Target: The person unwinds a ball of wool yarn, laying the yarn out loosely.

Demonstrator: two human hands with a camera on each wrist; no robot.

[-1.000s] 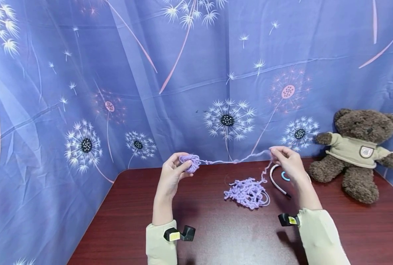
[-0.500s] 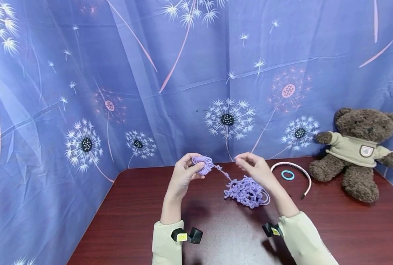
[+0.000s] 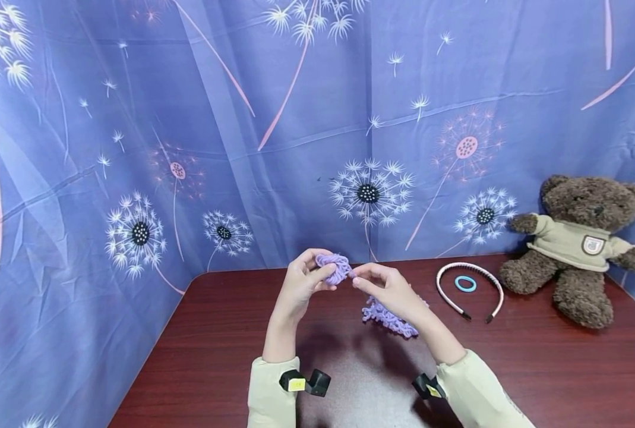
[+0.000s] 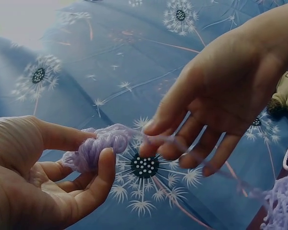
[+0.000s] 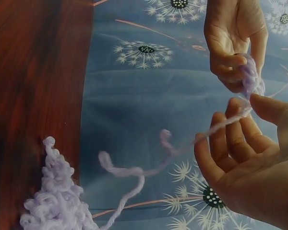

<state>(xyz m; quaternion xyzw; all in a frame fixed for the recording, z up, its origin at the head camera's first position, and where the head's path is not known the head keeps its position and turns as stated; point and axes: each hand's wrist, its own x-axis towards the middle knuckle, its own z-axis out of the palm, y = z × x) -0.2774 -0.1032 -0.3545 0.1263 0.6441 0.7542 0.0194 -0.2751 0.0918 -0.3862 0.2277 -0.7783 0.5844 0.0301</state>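
My left hand holds a small wound bundle of lilac yarn between thumb and fingers above the table. Close beside the bundle, my right hand pinches the yarn strand between thumb and forefinger; its other fingers are loosely bent. From there the kinked strand runs down to a loose, curly heap of the same yarn on the table. In the head view my right hand and forearm cover part of that heap.
On the dark red wooden table lie a white headband and a blue ring. A brown teddy bear in a beige top sits at the right. A blue dandelion-print curtain hangs behind.
The right hand has come in from the far right to the bundle, and the stretch of yarn between the hands is gone. The left hand has shifted slightly right, still holding the bundle.
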